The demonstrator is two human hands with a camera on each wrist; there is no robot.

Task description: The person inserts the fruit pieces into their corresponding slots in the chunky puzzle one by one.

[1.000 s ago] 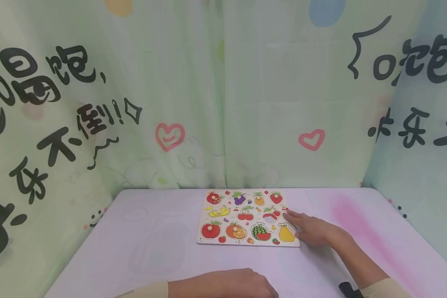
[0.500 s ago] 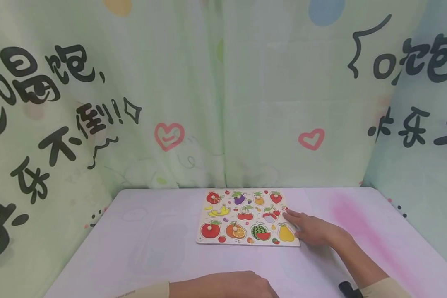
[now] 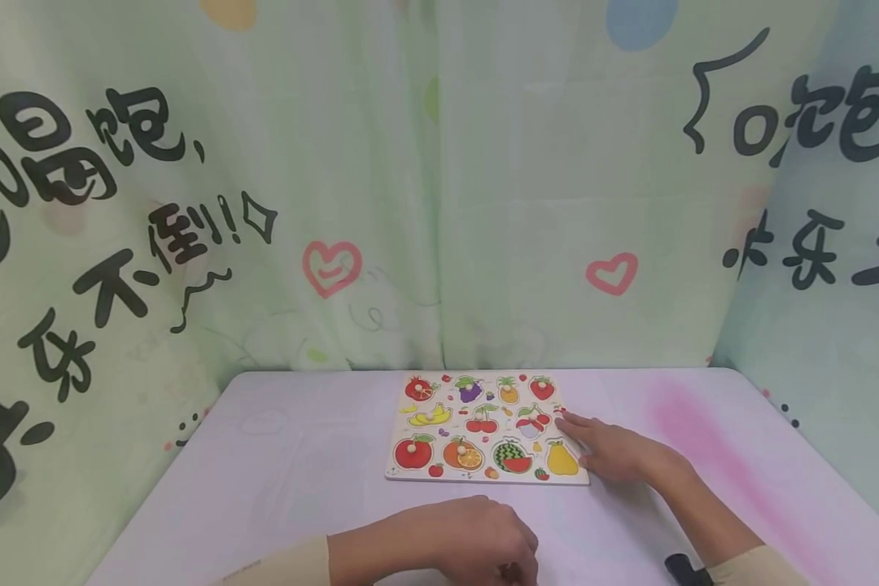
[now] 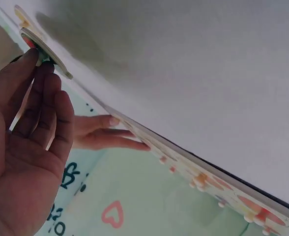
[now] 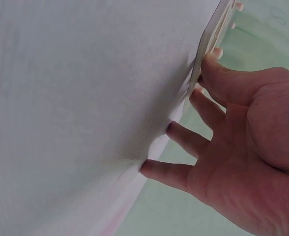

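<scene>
In the head view my left hand [image 3: 487, 541] is low over the table near the bottom edge. Its thumb and fingertips [image 4: 46, 69] pinch a thin puzzle piece [image 4: 51, 55] with green and red on its face, tilted above the table. The wooden fruit puzzle board [image 3: 454, 480] lies flat toward the back, several knobbed pieces seated in it. At its right edge my right hand [image 3: 618, 452] rests with fingers spread. The right thumb and index finger touch the board's edge, while the other fingertips [image 5: 145, 167] press on the tabletop.
A second loose piece with an orange-yellow face [image 4: 22, 17] lies on the table beyond the held one in the left wrist view. The white table [image 3: 300, 456] bears a pink stain at right. A pale green printed curtain [image 3: 513, 244] hangs behind it.
My left hand has moved up and forward into view from the bottom edge, its curled fingers now showing. The right hand and the puzzle board have stayed put.
</scene>
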